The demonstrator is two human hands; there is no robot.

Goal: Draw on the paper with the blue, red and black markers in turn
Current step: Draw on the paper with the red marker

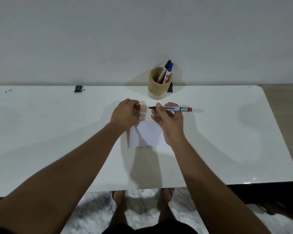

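Observation:
My right hand [169,119] grips an uncapped red marker [176,108], held level above the table, its dark tip pointing left and its red end to the right. My left hand [125,114] is closed around the marker's red cap [138,106], a short gap left of the tip. A small white paper [147,134] lies on the table below and between both hands, partly covered by them. The blue marker [169,71] and the black marker [165,69] stand capped in a bamboo cup [157,89] behind my hands.
The white table [57,132] runs to a wall at the back. A small black clip [78,88] sits at the rear edge to the left, another dark piece [170,88] is beside the cup. My feet show below the front edge.

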